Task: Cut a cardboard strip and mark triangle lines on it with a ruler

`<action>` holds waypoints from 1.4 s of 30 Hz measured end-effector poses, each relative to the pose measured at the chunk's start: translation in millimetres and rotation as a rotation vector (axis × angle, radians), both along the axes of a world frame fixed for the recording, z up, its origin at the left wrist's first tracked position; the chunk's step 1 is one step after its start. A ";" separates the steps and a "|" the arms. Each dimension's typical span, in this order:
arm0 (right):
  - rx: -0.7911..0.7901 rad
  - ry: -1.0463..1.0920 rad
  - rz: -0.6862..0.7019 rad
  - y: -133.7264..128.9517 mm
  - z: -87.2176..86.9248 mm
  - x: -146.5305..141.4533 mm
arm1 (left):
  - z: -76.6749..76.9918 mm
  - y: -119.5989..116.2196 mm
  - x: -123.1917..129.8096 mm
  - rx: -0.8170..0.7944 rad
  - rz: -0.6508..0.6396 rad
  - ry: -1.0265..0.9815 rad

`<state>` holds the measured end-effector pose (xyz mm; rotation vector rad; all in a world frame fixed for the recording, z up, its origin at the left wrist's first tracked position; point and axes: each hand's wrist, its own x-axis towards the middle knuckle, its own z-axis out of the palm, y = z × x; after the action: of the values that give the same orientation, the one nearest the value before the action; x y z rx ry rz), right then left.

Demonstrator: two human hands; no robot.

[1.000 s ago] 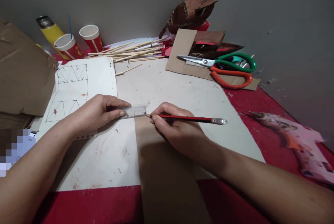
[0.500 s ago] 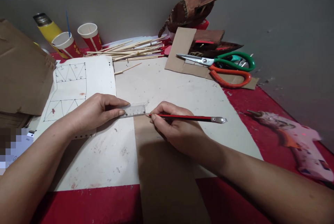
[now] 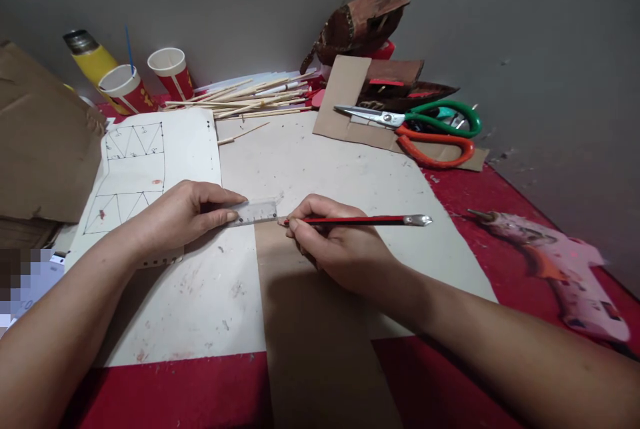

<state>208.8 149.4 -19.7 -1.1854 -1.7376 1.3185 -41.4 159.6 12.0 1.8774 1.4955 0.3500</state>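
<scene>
My left hand [image 3: 203, 212] grips the left end of a clear ruler [image 3: 260, 211] between thumb and fingers. The ruler's right end lies over the top edge of a brown cardboard strip [image 3: 320, 335]. In my right hand [image 3: 333, 232] is a red and black pencil [image 3: 370, 220], its tip down beside the ruler's right end. The pencil's silver end points right. Under the left forearm lies a paper with drawn zigzag lines [image 3: 135, 142]. A large pale sheet [image 3: 220, 295] is beneath the cardboard strip.
Wooden sticks [image 3: 260, 99] lie at the back, beside two paper cups [image 3: 170, 72] and a yellow bottle [image 3: 95, 62]. Scissors [image 3: 435, 132] rest on bent cardboard [image 3: 343, 89]. A pink glue gun [image 3: 570, 269] lies right on the red table [image 3: 460, 215]. Cardboard [image 3: 45, 135] stands left.
The view has shifted slightly, moving the scissors and glue gun a little left in the picture. Both hands keep their holds and have barely moved.
</scene>
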 end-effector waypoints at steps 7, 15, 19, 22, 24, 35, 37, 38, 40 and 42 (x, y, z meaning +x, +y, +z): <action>-0.178 0.241 -0.143 -4.2 19.3 4.1 | -0.5 -1.0 -3.7 -0.030 -0.009 -0.061; 0.043 0.224 -0.218 -14.6 49.6 33.7 | 30.4 -12.3 5.4 0.118 0.087 -0.040; 0.050 0.256 -0.280 -17.1 41.0 44.9 | 43.6 -23.1 20.3 0.055 0.078 -0.104; -0.009 0.291 -0.277 -16.1 27.2 48.5 | 45.7 -30.0 25.4 0.013 0.095 -0.142; -0.042 0.290 -0.260 -14.6 20.4 50.2 | 45.9 -34.3 26.3 0.014 0.126 -0.175; -0.029 0.308 -0.287 -11.3 14.0 55.6 | 34.2 -52.7 26.6 -0.162 0.356 -0.571; -0.045 0.311 -0.268 -12.1 14.9 54.7 | 32.7 -56.3 28.8 -0.203 0.353 -0.538; -0.059 0.310 -0.260 -12.5 15.5 54.4 | 32.3 -58.3 30.1 -0.219 0.349 -0.507; -0.088 0.298 -0.250 -13.1 16.8 54.4 | 31.1 -62.7 32.3 -0.243 0.339 -0.448; -0.103 0.288 -0.243 -13.4 17.3 54.8 | 29.0 -67.7 33.4 -0.262 0.340 -0.417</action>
<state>263.6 136.1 -2.4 -1.1568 -1.2941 1.3661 -8.0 91.9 41.0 1.2516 1.4803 0.6271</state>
